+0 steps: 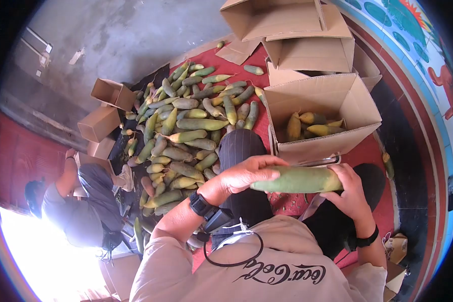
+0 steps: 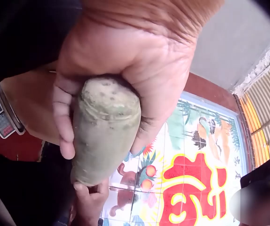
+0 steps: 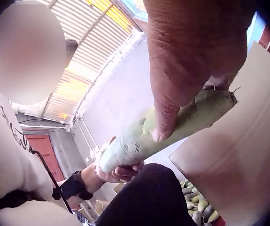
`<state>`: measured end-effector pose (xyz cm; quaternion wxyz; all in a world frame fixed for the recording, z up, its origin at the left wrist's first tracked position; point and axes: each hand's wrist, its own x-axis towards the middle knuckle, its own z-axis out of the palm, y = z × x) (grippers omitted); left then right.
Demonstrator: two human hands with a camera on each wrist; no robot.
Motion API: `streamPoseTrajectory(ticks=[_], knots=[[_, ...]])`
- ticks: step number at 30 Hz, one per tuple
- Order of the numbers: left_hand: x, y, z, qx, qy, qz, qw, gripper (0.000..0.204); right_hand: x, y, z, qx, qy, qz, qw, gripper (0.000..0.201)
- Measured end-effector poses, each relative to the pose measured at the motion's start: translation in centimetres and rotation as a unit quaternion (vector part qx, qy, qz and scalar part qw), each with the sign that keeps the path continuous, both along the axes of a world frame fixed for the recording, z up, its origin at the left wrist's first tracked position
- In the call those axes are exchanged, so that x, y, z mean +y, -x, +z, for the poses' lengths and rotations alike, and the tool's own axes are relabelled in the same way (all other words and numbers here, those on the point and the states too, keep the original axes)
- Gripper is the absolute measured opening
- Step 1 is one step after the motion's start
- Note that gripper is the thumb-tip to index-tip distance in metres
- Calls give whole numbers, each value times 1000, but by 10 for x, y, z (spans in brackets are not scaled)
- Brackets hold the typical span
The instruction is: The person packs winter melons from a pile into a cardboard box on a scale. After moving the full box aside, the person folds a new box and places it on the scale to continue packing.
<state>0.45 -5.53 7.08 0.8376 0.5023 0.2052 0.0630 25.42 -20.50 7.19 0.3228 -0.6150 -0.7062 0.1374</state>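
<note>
A large green radish point(image 1: 299, 179) is held crosswise above the person's knees, one end in each hand. The left hand point(image 1: 250, 174) grips the left end, thumb lying along the top. In the left wrist view the fingers and thumb wrap the radish's blunt, pale end point(image 2: 110, 99). The right hand point(image 1: 348, 191) holds the yellowish right end between thumb and fingers. From the right wrist, the right thumb point(image 3: 164, 125) presses along the side of the radish point(image 3: 125, 148), whose thin root tip shows past the hand. The palm sides are partly hidden.
An open cardboard box point(image 1: 327, 146) with several radishes inside stands just beyond the hands, on a scale point(image 2: 3, 120). A big radish pile point(image 1: 186, 123) covers the red mat to the left. Stacked boxes point(image 1: 307, 50) stand behind. Another person point(image 1: 80, 211) sits at left.
</note>
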Motion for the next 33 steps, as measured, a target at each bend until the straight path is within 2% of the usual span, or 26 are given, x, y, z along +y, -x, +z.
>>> streamPoseTrajectory(ticks=[2, 3, 6, 9, 11, 12, 13, 15, 16, 18, 21, 23, 27, 29, 31, 33], knots=[[8, 5, 0, -23, 14, 44, 999, 57, 0, 0, 7, 65, -1, -39, 997, 57], [11, 6, 3, -44, -2, 78, 996, 60, 1, -1, 12, 64, 0, -37, 997, 57], [28, 14, -10, -92, -67, 143, 983, 66, 9, -15, 16, 22, -89, -126, 988, 55], [36, 21, -17, -131, 15, 169, 977, 66, 23, -38, 17, 48, -119, -175, 976, 50], [38, 25, -22, -154, 34, 176, 972, 66, 37, -49, 24, 57, -118, -211, 969, 48], [38, 26, -24, -176, 53, 182, 966, 65, 39, -53, 24, -15, -123, -196, 973, 49], [38, 26, -24, -178, 53, 186, 965, 65, 50, -60, 34, -84, -99, -249, 960, 46], [39, 24, -23, -193, 41, 183, 963, 64, 68, -68, 35, -162, -79, -267, 947, 44], [39, 24, -24, -194, 42, 182, 963, 61, 78, -74, 33, -163, -80, -261, 948, 44], [39, 24, -24, -195, 39, 183, 963, 60, 95, -81, 25, -257, -48, -242, 935, 44], [39, 23, -27, -202, 41, 183, 961, 57, 118, -76, 24, -285, 10, -193, 939, 43], [39, 24, -28, -202, 38, 181, 962, 57, 132, -81, 11, -285, 4, -175, 942, 40], [39, 26, -30, -210, 38, 182, 960, 57, 144, -101, -13, -262, -23, -198, 944, 30], [39, 27, -31, -218, 41, 179, 958, 56, 142, -98, -10, -269, -36, -202, 941, 27], [39, 29, -32, -219, 42, 183, 958, 55, 127, -92, -2, -195, -23, -215, 957, 23], [38, 29, -31, -221, 48, 183, 957, 55, 107, -82, 7, -199, -50, -200, 958, 17]])
